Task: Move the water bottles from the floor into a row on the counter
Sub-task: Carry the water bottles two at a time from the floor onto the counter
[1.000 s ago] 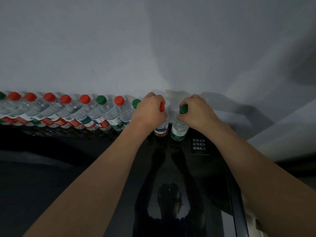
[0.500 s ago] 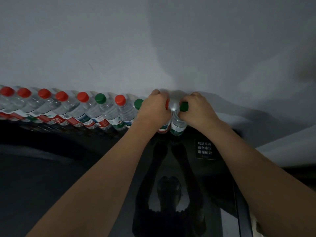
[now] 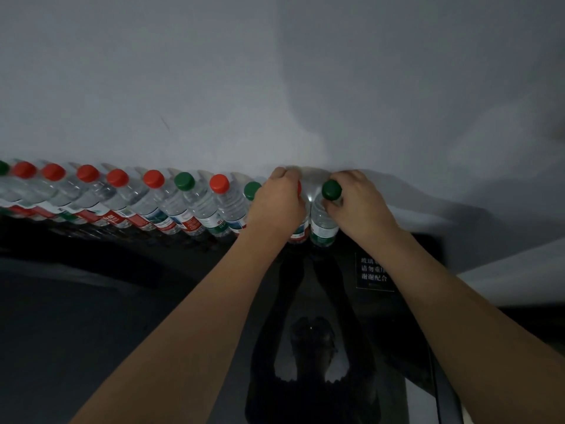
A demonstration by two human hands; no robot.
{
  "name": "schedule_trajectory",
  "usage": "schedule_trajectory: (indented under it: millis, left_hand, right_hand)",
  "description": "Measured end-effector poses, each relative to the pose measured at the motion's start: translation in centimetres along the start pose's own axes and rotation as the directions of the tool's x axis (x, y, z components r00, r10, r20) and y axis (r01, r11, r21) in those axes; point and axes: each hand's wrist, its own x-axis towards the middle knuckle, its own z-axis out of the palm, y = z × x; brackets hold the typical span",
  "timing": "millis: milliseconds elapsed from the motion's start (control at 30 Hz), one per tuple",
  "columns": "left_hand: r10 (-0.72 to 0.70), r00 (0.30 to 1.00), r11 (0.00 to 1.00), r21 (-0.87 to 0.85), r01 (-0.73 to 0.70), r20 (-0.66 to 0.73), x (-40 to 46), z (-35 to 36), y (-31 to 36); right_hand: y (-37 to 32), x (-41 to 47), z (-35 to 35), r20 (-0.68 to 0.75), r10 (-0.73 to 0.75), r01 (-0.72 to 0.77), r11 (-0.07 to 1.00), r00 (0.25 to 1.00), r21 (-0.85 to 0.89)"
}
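Head view: a row of water bottles [image 3: 171,206] runs from the left edge to mid-frame along the back of the glossy black counter [image 3: 91,316], against the white wall [image 3: 275,87]. At centre, the left hand [image 3: 279,203] curls round a red-capped bottle [image 3: 299,231] (cap mostly hidden). Just beside it, the right hand [image 3: 359,205] grips the green-capped bottle [image 3: 322,221] by the neck. Both bottles stand upright on the counter.

Dim room — a plain grey wall [image 3: 214,71] behind a glossy black counter [image 3: 91,316].
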Motion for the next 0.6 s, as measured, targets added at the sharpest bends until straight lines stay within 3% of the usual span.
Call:
schedule_trajectory:
  millis: [133, 367, 600]
  left_hand:
    - [0.012, 1.0, 1.0, 0.024, -0.011, -0.018, -0.9, -0.5, 0.1]
    - [0.106, 0.971, 0.993, 0.075, -0.092, -0.216, -5.6, -3.1, 0.0]
    - [-0.015, 0.944, 0.993, 0.109, 0.054, -0.328, -13.2, -7.0, -3.6]
  right_hand:
    - [-0.3, -1.2, -0.8, -0.015, -0.011, 0.011, 1.0, 1.0, 0.014]
    - [-2.7, -4.7, -2.3, -0.104, -0.096, 0.094, 0.995, 0.99, -0.028]
    - [-8.5, -7.9, -0.8, -0.047, -0.217, 0.216, 0.976, 0.975, -0.032]
